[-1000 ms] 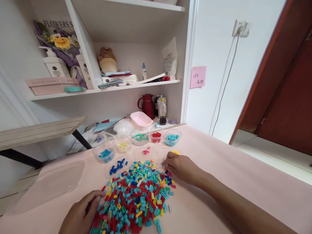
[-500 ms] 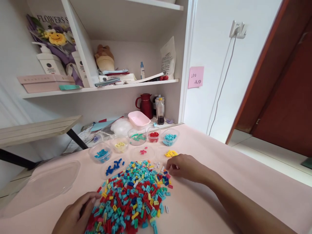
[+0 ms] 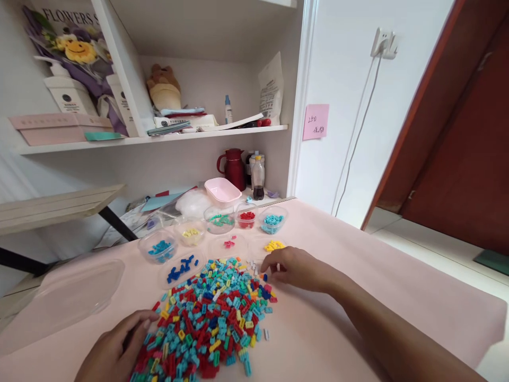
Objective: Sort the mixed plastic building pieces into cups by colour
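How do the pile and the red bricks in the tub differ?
The pile mixes several colours; the red bricks show one. The pile lies loose on the table; the red bricks sit in the clear tub. The pile spreads far wider than the red bricks. Both are small bricks.

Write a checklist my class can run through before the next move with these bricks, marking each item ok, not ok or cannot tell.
1. Left hand beside the brick pile: ok, at its left edge.
2. Right hand holding nothing: cannot tell, its fingertips curl down by some white bricks.
3. Red bricks unmixed in their tub: ok, only red shows.
4. Loose bricks all gathered: not ok, a stray brick lies right of the pile.
5. Yellow-capped bottle upright: ok.
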Motion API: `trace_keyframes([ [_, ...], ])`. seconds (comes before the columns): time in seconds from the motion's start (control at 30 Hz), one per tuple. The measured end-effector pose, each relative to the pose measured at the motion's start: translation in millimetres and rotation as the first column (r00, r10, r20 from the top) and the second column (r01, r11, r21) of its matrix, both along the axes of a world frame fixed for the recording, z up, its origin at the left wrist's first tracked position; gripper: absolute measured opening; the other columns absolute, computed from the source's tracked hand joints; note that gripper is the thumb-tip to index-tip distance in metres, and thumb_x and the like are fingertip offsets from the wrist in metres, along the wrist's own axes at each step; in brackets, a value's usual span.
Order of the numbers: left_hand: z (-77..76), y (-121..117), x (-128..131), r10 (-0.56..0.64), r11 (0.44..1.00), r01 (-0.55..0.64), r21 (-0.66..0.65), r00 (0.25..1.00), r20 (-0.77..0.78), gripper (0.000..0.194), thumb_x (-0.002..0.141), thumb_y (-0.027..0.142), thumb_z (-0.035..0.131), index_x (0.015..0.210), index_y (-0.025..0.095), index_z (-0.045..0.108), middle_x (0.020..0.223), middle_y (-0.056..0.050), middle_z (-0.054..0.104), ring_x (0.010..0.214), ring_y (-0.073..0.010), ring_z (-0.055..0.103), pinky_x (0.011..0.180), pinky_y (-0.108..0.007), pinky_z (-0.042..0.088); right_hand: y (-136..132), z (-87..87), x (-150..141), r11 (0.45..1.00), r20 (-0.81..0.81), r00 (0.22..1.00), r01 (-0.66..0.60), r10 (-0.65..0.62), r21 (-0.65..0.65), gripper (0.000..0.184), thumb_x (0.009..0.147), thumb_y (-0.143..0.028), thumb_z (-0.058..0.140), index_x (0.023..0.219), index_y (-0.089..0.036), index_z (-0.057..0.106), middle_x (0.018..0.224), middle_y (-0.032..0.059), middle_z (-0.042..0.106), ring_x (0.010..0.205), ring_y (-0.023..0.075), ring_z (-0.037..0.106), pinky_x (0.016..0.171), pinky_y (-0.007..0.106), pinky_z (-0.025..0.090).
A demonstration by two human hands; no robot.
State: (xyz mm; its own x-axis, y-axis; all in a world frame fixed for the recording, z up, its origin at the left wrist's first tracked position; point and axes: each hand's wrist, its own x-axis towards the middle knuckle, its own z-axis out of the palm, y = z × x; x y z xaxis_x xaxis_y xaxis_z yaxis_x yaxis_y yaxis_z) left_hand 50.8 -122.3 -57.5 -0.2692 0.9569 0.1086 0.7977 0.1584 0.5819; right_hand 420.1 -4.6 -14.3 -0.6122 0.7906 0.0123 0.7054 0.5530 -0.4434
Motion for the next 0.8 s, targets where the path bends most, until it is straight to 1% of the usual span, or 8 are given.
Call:
trace_keyframes([
  [0.07,0.7,0,0,-0.006,1.0,0.006,-0.01,1.0,0.007,0.028,0.077,0.046,0.049,0.085,0.031,0.071,0.089,0.007,0.077,0.084,-0.0171,0.072,0.062,-0.016,0.054,2,1.3,6,0.999,-0.011,1.0,0.01,-0.01,-0.039,0.018,0.072,-0.021,0.058,0.085,-0.026,0.07,0.084,-0.0014,0.068,0.072,0.0132,0.057,0.06,0.023,0.037],
  [0.13,1.4,0,0,-0.007,1.0,0.007,-0.011,1.0,0.01,0.028,0.077,0.046,0.049,0.086,0.031,0.071,0.089,0.007,0.077,0.084,-0.0171,0.072,0.063,-0.017,0.054,3,1.3,11,0.995,0.003,1.0,0.0,0.0,-0.104,0.014,0.07,-0.02,0.058,0.078,-0.024,0.07,0.082,-0.0015,0.068,0.071,0.0133,0.057,0.058,0.022,0.037],
  [0.2,1.8,0,0,-0.003,1.0,0.003,-0.006,1.0,0.004,0.028,0.077,0.045,0.049,0.086,0.031,0.071,0.089,0.007,0.077,0.084,-0.0171,0.072,0.064,-0.017,0.054,3,0.2,14,0.983,0.009,0.999,-0.042,0.044,-0.181,0.017,0.069,-0.018,0.058,0.079,-0.024,0.071,0.081,-0.002,0.069,0.071,0.0133,0.059,0.057,0.022,0.037],
  [0.27,2.0,0,0,0.001,1.0,-0.002,-0.005,1.0,-0.006,0.028,0.077,0.045,0.049,0.086,0.03,0.071,0.089,0.006,0.077,0.084,-0.0171,0.072,0.064,-0.017,0.054,2,-1.4,13,0.972,-0.006,0.996,-0.089,0.089,-0.217,0.022,0.069,-0.018,0.059,0.085,-0.025,0.072,0.082,-0.0022,0.07,0.072,0.0134,0.06,0.058,0.022,0.038],
  [0.37,1.8,1,1,-0.001,1.0,0.001,-0.021,1.0,-0.017,0.03,0.077,0.046,0.047,0.086,0.03,0.071,0.088,0.006,0.077,0.083,-0.0172,0.072,0.062,-0.017,0.054,1,-3.8,10,0.97,-0.026,0.991,-0.133,0.131,-0.205,0.026,0.069,-0.019,0.061,0.092,-0.027,0.071,0.082,-0.0025,0.07,0.072,0.013,0.061,0.06,0.022,0.039],
  [0.53,2.2,0,2,0.007,1.0,-0.009,-0.029,0.999,-0.049,0.033,0.077,0.048,0.045,0.087,0.029,0.071,0.089,0.005,0.077,0.083,-0.0169,0.072,0.064,-0.017,0.054,1,-6.0,7,0.968,-0.03,0.988,-0.153,0.15,-0.201,0.026,0.068,-0.021,0.064,0.092,-0.027,0.07,0.08,-0.0034,0.068,0.073,0.0121,0.06,0.061,0.021,0.039],
  [0.67,2.1,-2,1,0.014,1.0,-0.014,-0.006,0.997,-0.075,0.032,0.077,0.047,0.046,0.086,0.03,0.071,0.089,0.005,0.077,0.083,-0.0167,0.072,0.065,-0.017,0.053,0,-6.0,3,0.973,-0.015,0.99,-0.144,0.143,-0.182,0.02,0.066,-0.024,0.067,0.086,-0.024,0.069,0.078,-0.0036,0.066,0.07,0.0114,0.057,0.058,0.02,0.037],
  [0.8,0.8,-1,0,-0.011,1.0,0.011,0.008,0.997,-0.07,0.031,0.078,0.047,0.047,0.086,0.029,0.07,0.089,0.005,0.077,0.083,-0.0166,0.072,0.064,-0.016,0.053,-2,-5.4,-2,0.969,-0.022,0.987,-0.159,0.158,-0.191,0.015,0.065,-0.021,0.067,0.08,-0.022,0.066,0.075,-0.0045,0.065,0.068,0.0104,0.055,0.055,0.019,0.035],
])
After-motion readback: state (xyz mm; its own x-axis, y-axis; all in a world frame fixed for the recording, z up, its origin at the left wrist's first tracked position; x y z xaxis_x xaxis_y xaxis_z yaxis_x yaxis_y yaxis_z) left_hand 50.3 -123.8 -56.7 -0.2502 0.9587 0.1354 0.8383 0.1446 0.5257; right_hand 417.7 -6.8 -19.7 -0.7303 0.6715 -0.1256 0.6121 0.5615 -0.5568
